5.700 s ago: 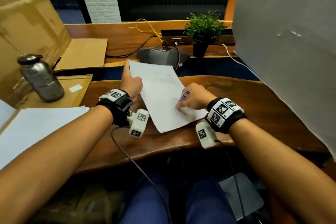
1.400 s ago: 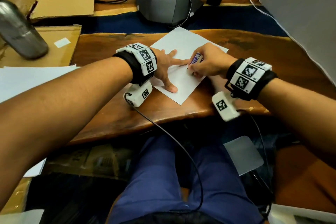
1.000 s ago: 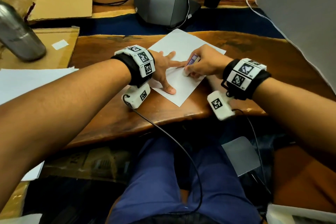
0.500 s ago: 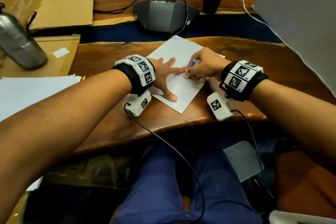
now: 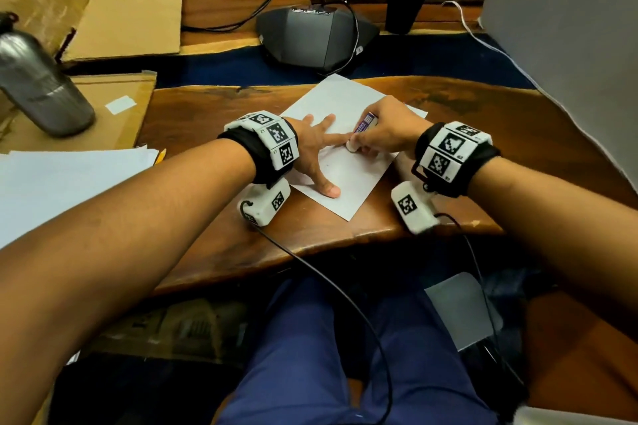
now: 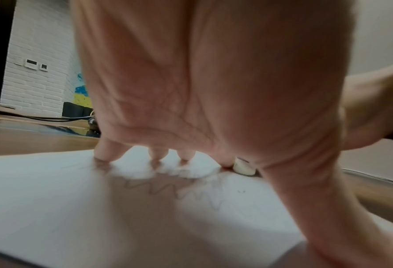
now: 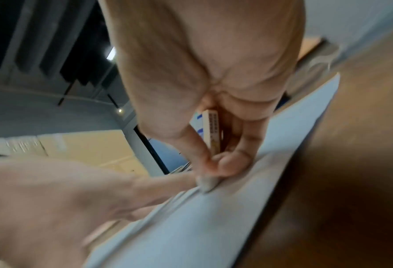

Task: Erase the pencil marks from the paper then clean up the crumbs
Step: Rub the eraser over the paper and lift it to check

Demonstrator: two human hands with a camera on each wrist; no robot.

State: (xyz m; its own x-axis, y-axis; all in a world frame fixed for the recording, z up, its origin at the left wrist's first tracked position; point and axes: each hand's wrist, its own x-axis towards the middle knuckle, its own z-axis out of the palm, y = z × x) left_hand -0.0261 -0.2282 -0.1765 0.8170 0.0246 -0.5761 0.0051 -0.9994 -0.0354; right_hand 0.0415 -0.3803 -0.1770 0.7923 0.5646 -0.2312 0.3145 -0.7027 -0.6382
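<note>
Two hands meet on the paper (image 5: 348, 179): left hand (image 5: 310, 145) pressing flat with spread fingers, right hand (image 5: 386, 131) pinching the eraser (image 5: 353, 146), tip down just beside the left index finger; the zigzag pencil marks (image 6: 168, 190) lie under the left palm, toward the person.

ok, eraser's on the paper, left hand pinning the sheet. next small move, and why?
Probably draw the eraser toward the body, along the zigzag pencil marks. They are plainly there under the left hand's palm, nearer than the tip. The right hand grips it with the tip on the paper, which the spread fingers pin.
</note>
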